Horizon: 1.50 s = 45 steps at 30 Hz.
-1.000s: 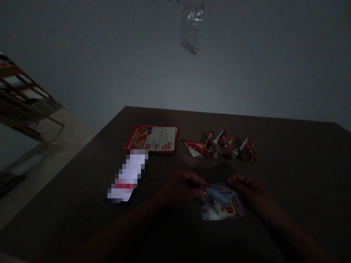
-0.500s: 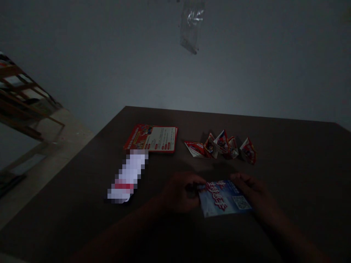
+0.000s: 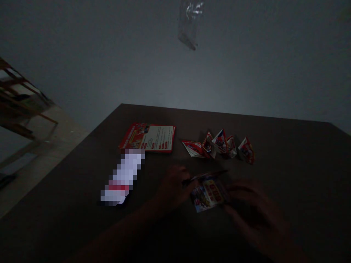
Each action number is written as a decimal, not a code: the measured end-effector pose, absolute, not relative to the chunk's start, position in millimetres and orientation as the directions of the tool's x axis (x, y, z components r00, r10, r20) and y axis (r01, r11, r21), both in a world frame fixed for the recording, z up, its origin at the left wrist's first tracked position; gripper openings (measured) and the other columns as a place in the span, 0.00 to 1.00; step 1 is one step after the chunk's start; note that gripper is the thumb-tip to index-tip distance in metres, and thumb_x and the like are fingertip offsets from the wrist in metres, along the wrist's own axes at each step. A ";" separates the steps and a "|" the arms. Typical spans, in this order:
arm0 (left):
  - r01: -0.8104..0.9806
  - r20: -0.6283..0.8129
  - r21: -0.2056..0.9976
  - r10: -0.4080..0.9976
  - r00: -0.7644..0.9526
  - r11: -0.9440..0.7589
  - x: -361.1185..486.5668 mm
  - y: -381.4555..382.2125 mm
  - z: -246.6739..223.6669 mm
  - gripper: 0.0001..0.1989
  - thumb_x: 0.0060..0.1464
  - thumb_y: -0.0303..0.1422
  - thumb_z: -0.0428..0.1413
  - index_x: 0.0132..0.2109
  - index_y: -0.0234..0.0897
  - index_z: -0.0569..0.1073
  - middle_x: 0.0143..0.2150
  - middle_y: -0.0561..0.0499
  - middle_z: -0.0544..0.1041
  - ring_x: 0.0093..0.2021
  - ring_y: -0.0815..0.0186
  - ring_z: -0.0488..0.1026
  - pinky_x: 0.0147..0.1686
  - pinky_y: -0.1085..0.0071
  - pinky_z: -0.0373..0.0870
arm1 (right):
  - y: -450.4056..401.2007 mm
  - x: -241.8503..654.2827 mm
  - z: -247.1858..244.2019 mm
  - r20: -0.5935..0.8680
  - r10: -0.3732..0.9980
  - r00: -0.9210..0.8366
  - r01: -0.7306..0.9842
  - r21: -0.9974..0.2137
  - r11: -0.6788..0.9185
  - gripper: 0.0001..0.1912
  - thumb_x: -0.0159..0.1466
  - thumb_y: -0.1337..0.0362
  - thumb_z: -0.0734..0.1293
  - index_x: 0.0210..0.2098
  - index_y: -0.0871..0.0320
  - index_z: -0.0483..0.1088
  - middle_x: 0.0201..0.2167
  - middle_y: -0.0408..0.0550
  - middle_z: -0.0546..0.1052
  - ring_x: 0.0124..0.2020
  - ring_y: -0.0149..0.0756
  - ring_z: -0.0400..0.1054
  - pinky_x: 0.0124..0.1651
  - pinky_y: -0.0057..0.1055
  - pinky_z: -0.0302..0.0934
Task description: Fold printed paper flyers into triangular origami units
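Note:
A small printed leaflet point(image 3: 210, 195), blue, white and yellow with red lettering, is tilted above the table in front of me. My left hand point(image 3: 175, 184) is closed on its left side, fingers and thumb pinching it. One part of the leaflet stands edge-on at the top, like a raised flap. A small dark shape shows at the left fingertips, too dim to make out. My right hand point(image 3: 256, 212) is at the leaflet's right edge, its fingers and thumb spread apart and blurred. Whether it touches the paper is unclear.
Behind the hands stand several red-and-white folded paper pieces point(image 3: 219, 144). A stack of red printed cards point(image 3: 160, 138) lies left of them, near a pixelated phone-like object point(image 3: 122, 177). The dark table point(image 3: 287, 146) meets a grey wall where a clear plastic bag point(image 3: 189, 25) hangs.
The leaflet has turned from its blue side with the square code to a more colourful side, with a flap edge-on. The right hand has opened and shifted slightly down. The view moved slightly.

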<state>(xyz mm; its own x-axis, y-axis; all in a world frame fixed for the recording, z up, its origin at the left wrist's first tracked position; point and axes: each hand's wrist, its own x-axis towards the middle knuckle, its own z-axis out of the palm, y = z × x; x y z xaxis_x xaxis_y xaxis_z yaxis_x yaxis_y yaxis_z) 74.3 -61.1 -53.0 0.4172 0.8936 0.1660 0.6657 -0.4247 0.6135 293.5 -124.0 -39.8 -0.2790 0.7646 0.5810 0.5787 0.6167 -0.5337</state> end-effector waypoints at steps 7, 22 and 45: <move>0.683 0.152 0.532 0.851 0.504 -0.500 74.7 -61.2 -52.4 0.10 0.58 0.33 0.54 0.29 0.35 0.73 0.31 0.51 0.72 0.37 0.64 0.67 0.39 0.66 0.60 | -117.8 269.9 -44.9 0.338 0.716 -0.611 0.630 -0.340 0.698 0.16 0.59 0.63 0.69 0.47 0.56 0.68 0.50 0.54 0.72 0.53 0.48 0.64 0.52 0.47 0.60; 0.672 0.264 0.563 0.875 0.405 -0.481 73.8 -66.5 -52.8 0.09 0.55 0.32 0.55 0.28 0.35 0.72 0.27 0.51 0.73 0.30 0.65 0.68 0.35 0.67 0.61 | -109.8 276.3 -44.6 0.244 0.793 -0.558 0.692 -0.390 0.607 0.12 0.61 0.66 0.66 0.45 0.54 0.71 0.46 0.51 0.75 0.49 0.44 0.67 0.51 0.43 0.63; 0.696 0.106 0.435 0.800 0.591 -0.572 78.5 -72.5 -48.2 0.13 0.55 0.27 0.49 0.46 0.36 0.73 0.38 0.47 0.73 0.41 0.58 0.66 0.43 0.60 0.59 | -105.3 278.1 -49.0 0.276 0.809 -0.520 0.661 -0.470 0.585 0.09 0.61 0.67 0.66 0.41 0.54 0.73 0.43 0.50 0.76 0.46 0.42 0.68 0.48 0.42 0.64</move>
<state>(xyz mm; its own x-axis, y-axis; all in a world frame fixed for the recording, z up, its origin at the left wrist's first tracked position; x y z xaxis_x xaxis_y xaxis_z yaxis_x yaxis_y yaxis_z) 78.5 -72.5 -48.2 0.5908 0.7998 0.1064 0.6956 -0.5717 0.4350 278.1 -105.3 -49.0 -0.5197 0.8086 0.2757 0.6607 0.5850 -0.4703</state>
